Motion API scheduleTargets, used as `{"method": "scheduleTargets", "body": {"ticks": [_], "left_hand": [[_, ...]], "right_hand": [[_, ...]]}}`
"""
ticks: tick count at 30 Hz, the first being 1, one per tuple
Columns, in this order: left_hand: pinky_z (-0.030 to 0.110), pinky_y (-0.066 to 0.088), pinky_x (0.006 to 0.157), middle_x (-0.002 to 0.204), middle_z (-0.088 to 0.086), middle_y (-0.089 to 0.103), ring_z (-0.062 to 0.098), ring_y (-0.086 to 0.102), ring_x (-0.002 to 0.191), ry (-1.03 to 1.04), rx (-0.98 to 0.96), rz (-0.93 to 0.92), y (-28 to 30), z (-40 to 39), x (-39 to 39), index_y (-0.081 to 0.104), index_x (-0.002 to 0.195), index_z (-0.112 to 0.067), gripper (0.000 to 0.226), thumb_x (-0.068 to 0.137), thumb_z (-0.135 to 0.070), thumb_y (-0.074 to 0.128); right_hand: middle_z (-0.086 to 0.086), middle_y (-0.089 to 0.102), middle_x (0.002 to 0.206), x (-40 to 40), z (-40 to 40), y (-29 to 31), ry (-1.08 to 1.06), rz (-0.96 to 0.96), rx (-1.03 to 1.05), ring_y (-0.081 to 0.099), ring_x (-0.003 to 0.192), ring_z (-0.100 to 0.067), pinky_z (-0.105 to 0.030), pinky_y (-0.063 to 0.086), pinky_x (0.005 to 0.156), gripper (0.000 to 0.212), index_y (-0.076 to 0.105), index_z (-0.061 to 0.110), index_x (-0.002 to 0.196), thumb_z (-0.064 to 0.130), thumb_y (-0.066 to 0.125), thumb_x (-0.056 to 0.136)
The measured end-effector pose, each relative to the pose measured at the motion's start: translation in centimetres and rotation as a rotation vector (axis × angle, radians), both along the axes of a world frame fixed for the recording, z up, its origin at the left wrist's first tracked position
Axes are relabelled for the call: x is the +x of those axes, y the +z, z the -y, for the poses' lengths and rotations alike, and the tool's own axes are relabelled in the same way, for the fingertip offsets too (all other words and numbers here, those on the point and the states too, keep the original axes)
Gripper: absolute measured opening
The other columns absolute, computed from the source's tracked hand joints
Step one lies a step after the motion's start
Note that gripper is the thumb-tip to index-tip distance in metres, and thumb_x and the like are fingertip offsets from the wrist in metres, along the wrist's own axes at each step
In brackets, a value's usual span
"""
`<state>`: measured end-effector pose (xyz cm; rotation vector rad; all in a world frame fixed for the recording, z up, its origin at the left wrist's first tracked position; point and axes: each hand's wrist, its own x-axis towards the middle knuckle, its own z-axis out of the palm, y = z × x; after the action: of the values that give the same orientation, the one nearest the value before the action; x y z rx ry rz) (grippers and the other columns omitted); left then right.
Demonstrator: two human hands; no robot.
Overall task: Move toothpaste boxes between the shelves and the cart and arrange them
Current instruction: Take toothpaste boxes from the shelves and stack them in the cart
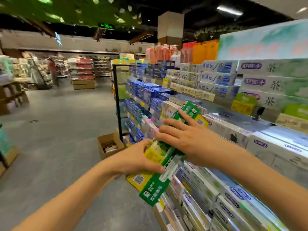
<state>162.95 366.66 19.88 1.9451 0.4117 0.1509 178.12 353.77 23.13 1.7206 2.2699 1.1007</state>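
Head view: we are gripping green toothpaste boxes (160, 174) in left hand (133, 159); right hand (186, 139), fingers spread flat, pressing them; keeping stack squared toward shelf (236, 104).

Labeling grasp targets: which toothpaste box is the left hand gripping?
The green-and-yellow box nearest the camera, under the left hand; the other green box lies farther back.

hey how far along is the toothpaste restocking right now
Done: the shelves look mostly stocked. In hand: the left hand grips a stack of green and yellow boxes, while the right hand rests on it, fingers reaching another green box. Left: placing these. No cart is visible.
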Motion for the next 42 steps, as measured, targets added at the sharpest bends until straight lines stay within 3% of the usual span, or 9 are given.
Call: {"method": "scheduleTargets", "body": {"ticks": [7,10,14,17,22,29,33,38,42], "left_hand": [[0.037,0.058,0.072,0.101,0.008,0.073,0.025,0.071,0.086,0.338,-0.142,0.282,5.2,4.0,-8.3,0.053,0.116,-0.016,0.065,0.059,-0.011,0.085],[0.032,0.058,0.058,0.094,0.014,0.073,0.026,0.072,0.073,0.457,-0.307,0.448,4.8,6.0,-12.0,0.062,0.107,-0.011,0.049,0.059,-0.012,0.071],[0.032,0.058,0.053,0.089,0.016,0.073,0.025,0.072,0.067,0.618,-0.388,0.574,3.7,8.1,-16.7,0.075,0.082,-0.014,0.024,0.061,-0.011,0.065],[0.037,0.06,0.066,0.101,0.018,0.072,0.029,0.071,0.081,0.72,-0.363,0.579,2.7,9.9,-20.4,0.07,0.099,-0.015,0.036,0.064,-0.011,0.066],[0.035,0.059,0.065,0.098,0.015,0.073,0.027,0.071,0.08,0.951,-0.292,0.549,1.0,13.9,-28.3,0.061,0.112,-0.013,0.049,0.063,-0.01,0.068],[0.035,0.057,0.055,0.087,0.02,0.071,0.027,0.069,0.065,1.248,-0.308,0.57,-2.1,22.2,-42.6,0.059,0.111,-0.005,0.103,0.019,-0.034,0.097],[0.038,0.056,0.049,0.091,0.022,0.066,0.029,0.066,0.061,1.495,-0.358,0.588,-4.3,26.9,-54.0,0.05,0.117,0.001,0.124,0.009,-0.036,0.097],[0.032,0.052,0.042,0.071,0.012,0.069,0.023,0.066,0.054,1.56,-0.355,0.557,-5.5,30.5,-65.3,0.056,0.105,-0.003,0.106,0.011,-0.033,0.096],[0.034,0.053,0.045,0.073,0.007,0.069,0.02,0.065,0.054,1.559,-0.406,0.553,-6.8,31.8,-70.5,0.054,0.101,-0.008,0.059,0.049,-0.014,0.08]], "right_hand": [[-0.008,0.041,0.144,-4.1,0.2,6.0,0.126,-0.189,0.418,0.028,0.134,-0.028,-0.058,0.012,0.111,0.093,0.034,0.022,0.14,0.009,0.078,0.06],[-0.011,0.047,0.134,-7.1,1.0,5.3,0.121,-0.975,0.542,0.044,0.122,-0.026,-0.031,0.032,0.101,0.062,0.038,0.013,0.139,0.01,0.065,0.084],[-0.007,0.065,0.106,-13.9,-0.2,3.8,0.177,-2.046,-0.227,0.064,0.09,-0.023,-0.027,0.047,0.069,0.011,0.059,0.019,0.099,0.027,0.054,0.093],[0.013,0.071,0.089,-18.9,-1.4,2.6,0.317,-1.943,-0.488,0.067,0.082,-0.005,-0.028,0.056,0.075,0.021,0.06,0.026,0.094,0.042,0.06,0.082],[0.02,0.065,0.072,-28.2,-0.4,1.3,0.498,-1.817,-0.682,0.062,0.064,0.012,-0.008,0.049,0.057,0.029,0.054,0.027,0.089,0.017,0.077,0.075],[0.004,0.069,0.101,-41.6,2.1,-1.1,0.496,-1.631,-1.08,0.069,0.083,-0.006,-0.02,0.055,0.066,0.074,0.05,0.015,0.116,0.024,0.091,0.054],[-0.001,0.062,0.074,-50.3,3.8,-2.0,0.579,-1.459,-1.218,0.06,0.064,-0.012,-0.026,0.05,0.064,0.025,0.054,0.014,0.082,0.009,0.076,0.069],[-0.003,0.057,0.068,-62.4,6.2,-4.5,0.591,-1.488,-1.305,0.056,0.066,-0.018,-0.037,0.049,0.07,0.017,0.055,0.014,0.078,0.013,0.069,0.068],[0.003,0.054,0.061,-67.3,6.3,-6.2,0.537,-1.43,-1.259,0.052,0.057,-0.011,-0.027,0.044,0.06,0.02,0.052,0.017,0.077,0.003,0.066,0.076]]}}
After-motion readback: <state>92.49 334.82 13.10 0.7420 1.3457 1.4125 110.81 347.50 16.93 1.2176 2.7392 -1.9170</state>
